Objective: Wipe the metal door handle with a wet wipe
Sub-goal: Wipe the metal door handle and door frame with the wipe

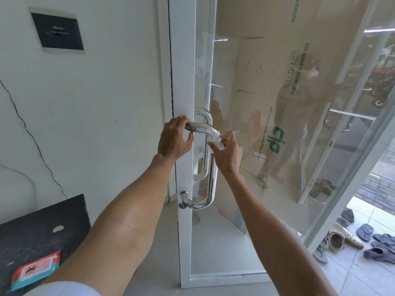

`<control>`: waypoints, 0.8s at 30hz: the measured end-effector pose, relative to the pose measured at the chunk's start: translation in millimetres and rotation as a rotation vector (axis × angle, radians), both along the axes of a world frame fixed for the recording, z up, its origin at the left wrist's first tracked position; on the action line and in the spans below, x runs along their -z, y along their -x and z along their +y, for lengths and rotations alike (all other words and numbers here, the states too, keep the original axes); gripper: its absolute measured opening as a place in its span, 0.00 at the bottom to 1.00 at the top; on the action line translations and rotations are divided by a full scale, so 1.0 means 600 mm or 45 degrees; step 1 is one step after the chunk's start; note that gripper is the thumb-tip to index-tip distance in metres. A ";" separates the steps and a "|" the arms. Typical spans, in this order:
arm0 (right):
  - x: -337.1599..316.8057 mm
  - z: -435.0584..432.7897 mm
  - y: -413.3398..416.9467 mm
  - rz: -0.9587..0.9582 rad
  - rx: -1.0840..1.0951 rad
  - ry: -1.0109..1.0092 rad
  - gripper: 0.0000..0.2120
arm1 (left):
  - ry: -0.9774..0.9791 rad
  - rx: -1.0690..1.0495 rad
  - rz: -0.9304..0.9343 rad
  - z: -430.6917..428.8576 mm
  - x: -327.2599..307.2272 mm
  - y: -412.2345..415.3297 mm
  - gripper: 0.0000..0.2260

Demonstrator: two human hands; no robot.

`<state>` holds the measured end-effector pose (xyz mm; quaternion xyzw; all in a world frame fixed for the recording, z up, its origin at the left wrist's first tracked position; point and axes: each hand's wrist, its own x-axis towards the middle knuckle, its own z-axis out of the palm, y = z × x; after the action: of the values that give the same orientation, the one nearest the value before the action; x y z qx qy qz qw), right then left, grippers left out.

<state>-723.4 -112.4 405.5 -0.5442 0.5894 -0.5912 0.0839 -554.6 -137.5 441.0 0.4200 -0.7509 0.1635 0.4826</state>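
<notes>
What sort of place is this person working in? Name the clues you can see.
Probably the entrance of a small shop or office. A glass door with a metal door handle opens onto paving, sandals lie outside the threshold, and large cardboard sheets stand behind the glass.

Two hands are in view: the left hand (174, 138) and the right hand (227, 151). There is one wet wipe (217, 140), one metal door handle (210, 167) on the near side, one keyhole (182, 206), one wipes pack (35, 271) at lower left, and one black wall plate (57, 30) at upper left.
</notes>
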 end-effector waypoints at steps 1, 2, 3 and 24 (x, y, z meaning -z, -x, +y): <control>-0.003 0.000 0.001 0.004 0.007 0.006 0.19 | -0.003 -0.004 0.009 0.000 0.001 0.002 0.14; -0.008 -0.001 0.003 0.017 0.018 0.018 0.18 | 0.000 -0.007 0.012 0.000 0.000 0.003 0.14; -0.014 -0.001 0.003 0.039 0.027 0.032 0.17 | 0.006 -0.007 0.013 -0.001 -0.001 0.003 0.14; 0.026 0.005 -0.012 -0.103 0.054 -0.031 0.22 | -0.002 -0.044 0.058 -0.002 0.007 0.007 0.15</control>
<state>-716.2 -109.4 389.7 -0.5059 0.6041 -0.6072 0.1017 -559.0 -138.9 437.0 0.4368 -0.7326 0.1616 0.4964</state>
